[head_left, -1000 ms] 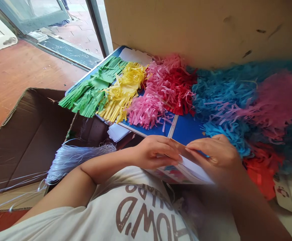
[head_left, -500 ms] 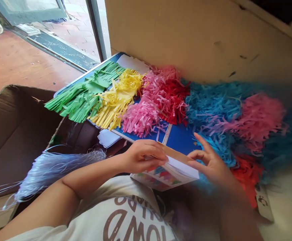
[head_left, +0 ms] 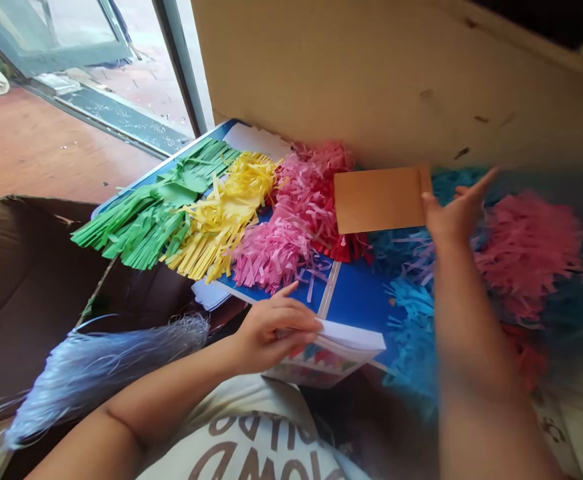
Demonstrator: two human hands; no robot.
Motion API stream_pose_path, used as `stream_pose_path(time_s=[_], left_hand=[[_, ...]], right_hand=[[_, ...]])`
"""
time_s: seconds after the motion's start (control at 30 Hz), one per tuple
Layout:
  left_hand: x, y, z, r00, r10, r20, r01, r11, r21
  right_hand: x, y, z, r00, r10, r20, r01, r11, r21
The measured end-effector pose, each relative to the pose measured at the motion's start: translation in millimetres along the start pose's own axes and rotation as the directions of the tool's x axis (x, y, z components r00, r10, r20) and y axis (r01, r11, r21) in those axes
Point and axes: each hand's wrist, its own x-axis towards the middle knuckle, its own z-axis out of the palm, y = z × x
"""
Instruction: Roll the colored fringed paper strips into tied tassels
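Observation:
My left hand (head_left: pixel 279 327) is closed on the upper edge of a white box (head_left: pixel 344 353), thumb and fingers pinching it while one finger points outward. The box has colourful pictures printed on its side and is held in front of my shirt at the table's near edge. My right hand (head_left: pixel 456 210) is stretched far over the table, its fingers spread. Its thumb tip touches the right end of a flat orange-brown card (head_left: pixel 379 200), which lies across the red and blue fringed tissue paper. The underside of the card is hidden.
Green (head_left: pixel 166 207), yellow (head_left: pixel 231 213) and pink (head_left: pixel 281 253) fringed tissue bundles lie on the blue table (head_left: pixel 359 293). More blue tissue (head_left: pixel 411 320) is at the right. At lower left, a shiny strand bundle (head_left: pixel 96 367) hangs by a cardboard box (head_left: pixel 26 280). A wall (head_left: pixel 341 73) stands behind.
My right hand has left the white box and reached up and away over the tissue, taking the orange-brown card there. My left hand stays on the box.

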Motion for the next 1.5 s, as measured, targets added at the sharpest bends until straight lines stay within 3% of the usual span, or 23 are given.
stream_pose_path(time_s=[0.07, 0.1, 0.13, 0.17, 0.2, 0.23, 0.3, 0.37, 0.43, 0.6, 0.8, 1.0, 1.17, 1.23, 1.3, 1.37, 1.43, 1.5], left_hand=[[0, -5, 1, 0.999, -0.037, -0.031, 0.037, 0.999, -0.005], [1, -8, 1, 0.998, -0.055, -0.043, 0.054, 0.998, -0.008], [1, -10, 2, 0.996, -0.07, -0.051, 0.069, 0.998, -0.009], [2, -12, 2, 0.995, -0.083, -0.053, 0.083, 0.996, -0.01], [2, -14, 3, 0.995, -0.093, -0.047, 0.093, 0.996, -0.014], [3, -16, 4, 0.994, -0.1, -0.036, 0.099, 0.995, -0.02], [3, -19, 7, 0.995, -0.099, 0.001, 0.099, 0.995, -0.032], [3, -22, 8, 0.996, -0.073, 0.05, 0.075, 0.997, -0.022], [3, -22, 7, 0.994, -0.036, 0.106, 0.035, 0.999, 0.011], [2, -16, 8, 0.979, -0.009, 0.202, 0.003, 1.0, 0.029], [-2, -6, 15, 0.989, 0.008, 0.15, -0.007, 1.0, -0.008], [-3, -3, 13, 0.975, -0.004, 0.223, 0.008, 1.0, -0.02], [-4, 6, 15, 0.986, -0.005, 0.165, 0.001, 1.0, 0.024], [-2, 15, 15, 0.993, -0.003, 0.119, -0.004, 0.998, 0.057], [1, 24, 14, 0.997, 0.03, 0.071, -0.037, 0.994, 0.099], [2, 32, 12, 0.995, 0.091, 0.04, -0.096, 0.985, 0.142], [0, 36, 11, 0.991, 0.132, 0.028, -0.135, 0.975, 0.174], [-6, 35, 10, 0.991, 0.128, 0.025, -0.131, 0.977, 0.171]], right_hand=[[-53, -17, -24, 0.975, -0.118, 0.186, 0.077, 0.974, 0.214], [-84, -24, -37, 0.901, -0.193, 0.389, 0.042, 0.93, 0.366], [-117, -31, -51, 0.76, -0.263, 0.595, -0.042, 0.893, 0.449], [-149, -36, -62, 0.626, -0.308, 0.716, -0.12, 0.87, 0.479], [-178, -40, -72, 0.581, -0.336, 0.741, -0.146, 0.853, 0.501], [-203, -42, -79, 0.584, -0.291, 0.757, -0.176, 0.865, 0.469], [-239, -43, -85, 0.681, -0.145, 0.717, -0.242, 0.88, 0.408], [-257, -40, -84, 0.754, -0.018, 0.657, -0.3, 0.88, 0.368], [-265, -36, -82, 0.774, 0.019, 0.632, -0.315, 0.878, 0.36], [-279, -36, -88, 0.791, -0.009, 0.611, -0.305, 0.861, 0.407], [-294, -42, -95, 0.852, -0.043, 0.522, -0.269, 0.82, 0.506], [-301, -40, -94, 0.854, -0.009, 0.52, -0.295, 0.814, 0.5], [-288, -40, -99, 0.831, -0.035, 0.555, -0.318, 0.789, 0.526], [-274, -48, -107, 0.89, -0.07, 0.451, -0.237, 0.773, 0.588], [-262, -60, -117, 0.975, -0.061, 0.213, -0.083, 0.788, 0.61], [-259, -72, -124, 0.996, -0.086, 0.034, 0.053, 0.829, 0.557], [-266, -76, -123, 0.98, -0.17, 0.105, 0.087, 0.836, 0.541], [-277, -70, -114, 0.934, -0.221, 0.281, 0.009, 0.802, 0.598]])
